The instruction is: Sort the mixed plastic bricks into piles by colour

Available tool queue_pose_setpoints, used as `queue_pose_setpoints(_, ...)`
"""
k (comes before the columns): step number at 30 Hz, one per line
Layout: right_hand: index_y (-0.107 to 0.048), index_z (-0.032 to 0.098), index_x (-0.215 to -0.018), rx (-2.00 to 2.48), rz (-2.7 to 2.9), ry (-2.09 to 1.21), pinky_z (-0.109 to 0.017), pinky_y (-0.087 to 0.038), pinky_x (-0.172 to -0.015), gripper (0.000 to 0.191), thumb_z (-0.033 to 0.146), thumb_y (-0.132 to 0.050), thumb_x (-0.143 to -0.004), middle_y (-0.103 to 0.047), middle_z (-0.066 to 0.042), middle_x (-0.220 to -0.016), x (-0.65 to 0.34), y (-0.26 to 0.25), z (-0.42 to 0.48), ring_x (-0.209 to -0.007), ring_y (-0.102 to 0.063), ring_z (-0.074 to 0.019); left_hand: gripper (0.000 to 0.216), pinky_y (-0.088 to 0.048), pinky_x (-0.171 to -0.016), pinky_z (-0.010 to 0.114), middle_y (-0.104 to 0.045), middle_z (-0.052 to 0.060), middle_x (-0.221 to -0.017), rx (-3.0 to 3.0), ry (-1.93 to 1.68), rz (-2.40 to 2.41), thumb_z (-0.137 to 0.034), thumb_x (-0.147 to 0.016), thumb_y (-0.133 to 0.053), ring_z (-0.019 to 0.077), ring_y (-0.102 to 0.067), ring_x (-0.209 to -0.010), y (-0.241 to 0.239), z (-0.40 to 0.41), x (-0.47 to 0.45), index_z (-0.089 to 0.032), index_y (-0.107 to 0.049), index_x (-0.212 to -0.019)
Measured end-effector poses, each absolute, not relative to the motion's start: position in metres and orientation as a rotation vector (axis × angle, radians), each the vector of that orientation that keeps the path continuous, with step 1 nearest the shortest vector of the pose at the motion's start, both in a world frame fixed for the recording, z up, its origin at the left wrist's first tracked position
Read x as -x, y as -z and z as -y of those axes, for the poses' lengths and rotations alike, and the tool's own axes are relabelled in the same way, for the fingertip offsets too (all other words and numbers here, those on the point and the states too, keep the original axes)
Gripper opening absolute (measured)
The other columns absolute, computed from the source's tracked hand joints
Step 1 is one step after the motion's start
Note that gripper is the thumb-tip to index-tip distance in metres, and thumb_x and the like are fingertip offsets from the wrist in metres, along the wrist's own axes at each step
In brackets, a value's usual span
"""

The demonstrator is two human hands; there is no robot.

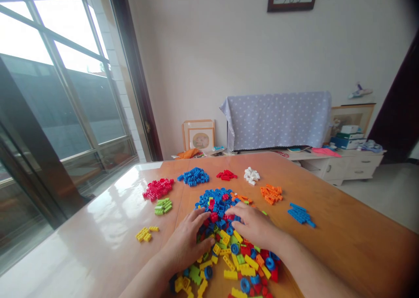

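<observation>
A big mixed pile of red, blue, yellow, green and orange building bricks lies on the wooden table right in front of me. My left hand rests palm down on the pile's left side, fingers spread and reaching into the bricks. My right hand lies on the pile's right side, fingers bent down among blue and red pieces; whether it pinches one is hidden.
Sorted heaps ring the pile: red bricks, green, yellow, blue, small red, white, orange, blue plates. A window is on the left; a cloth-covered cabinet stands behind.
</observation>
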State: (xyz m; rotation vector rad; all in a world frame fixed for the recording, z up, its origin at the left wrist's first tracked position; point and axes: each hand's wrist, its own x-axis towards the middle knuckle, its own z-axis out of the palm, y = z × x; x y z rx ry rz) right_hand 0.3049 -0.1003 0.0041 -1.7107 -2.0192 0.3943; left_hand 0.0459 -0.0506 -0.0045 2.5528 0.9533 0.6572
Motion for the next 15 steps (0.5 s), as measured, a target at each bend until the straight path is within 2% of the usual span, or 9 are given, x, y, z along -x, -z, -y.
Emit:
queue_pose_setpoints(4,-0.070,0.035,-0.121,1.533,2.100,-0.427,-0.032,-0.042,-0.101,0.042,0.019,-0.053,-0.085,-0.069,-0.001,-0.121,-0.296,-0.003,0.103,-0.114,-0.060,-0.0223,0.049,-0.048,-0.110,0.047,-0.052,0.010,-0.145,-2.553,-0.620,-0.934,-0.038,-0.090,-0.063,0.0305,-0.053,-0.132,0.005,0.049,-0.047,-0.031,-0.058,-0.138)
queue_pose_setpoints(6,-0.070,0.033,-0.121,1.499,2.085,-0.463,-0.031,-0.042,-0.101,0.044,0.017,-0.051,-0.085,-0.069,-0.001,-0.121,-0.297,0.000,0.100,-0.114,-0.060,-0.0213,0.044,-0.048,-0.110,0.046,-0.054,0.010,-0.143,-2.542,-0.625,-0.943,-0.035,-0.090,-0.062,0.0293,-0.054,-0.130,0.006,0.049,-0.047,-0.030,-0.061,-0.134)
queue_pose_setpoints(8,-0.070,0.030,-0.119,1.534,2.004,-0.465,-0.029,-0.044,-0.096,0.042,0.017,-0.050,-0.085,-0.069,-0.002,-0.121,-0.302,0.002,0.097,-0.108,-0.062,-0.0198,0.039,-0.048,-0.110,0.043,-0.057,0.009,-0.139,-2.524,-0.640,-0.944,-0.032,-0.091,-0.060,0.0274,-0.056,-0.127,0.006,0.048,-0.047,-0.029,-0.063,-0.130)
queue_pose_setpoints(10,-0.071,0.026,-0.111,1.614,1.897,-0.440,-0.027,-0.046,-0.084,0.033,0.020,-0.051,-0.085,-0.070,-0.003,-0.112,-0.310,0.002,0.093,-0.097,-0.064,-0.0181,0.035,-0.048,-0.108,0.041,-0.060,0.009,-0.134,-2.508,-0.642,-0.933,-0.028,-0.092,-0.057,0.0253,-0.058,-0.123,0.004,0.048,-0.046,-0.028,-0.065,-0.127)
queue_pose_setpoints(13,-0.068,0.023,-0.093,1.749,1.815,-0.489,-0.024,-0.040,-0.063,0.017,0.029,-0.053,-0.088,-0.066,0.000,-0.078,-0.327,-0.002,0.094,-0.070,-0.059,-0.0147,0.033,-0.050,-0.104,0.039,-0.063,0.009,-0.125,-2.495,-0.637,-0.920,-0.026,-0.093,-0.055,0.0238,-0.061,-0.115,-0.001,0.048,-0.046,-0.027,-0.066,-0.124)
queue_pose_setpoints(15,-0.065,0.022,-0.090,1.788,1.838,-0.598,-0.022,-0.033,-0.055,0.017,0.037,-0.058,-0.087,-0.058,0.004,-0.065,-0.336,-0.006,0.098,-0.060,-0.051,-0.0126,0.032,-0.051,-0.102,0.039,-0.064,0.009,-0.121,-2.495,-0.636,-0.920,-0.025,-0.093,-0.054,0.0239,-0.061,-0.113,-0.004,0.048,-0.046,-0.026,-0.067,-0.122)
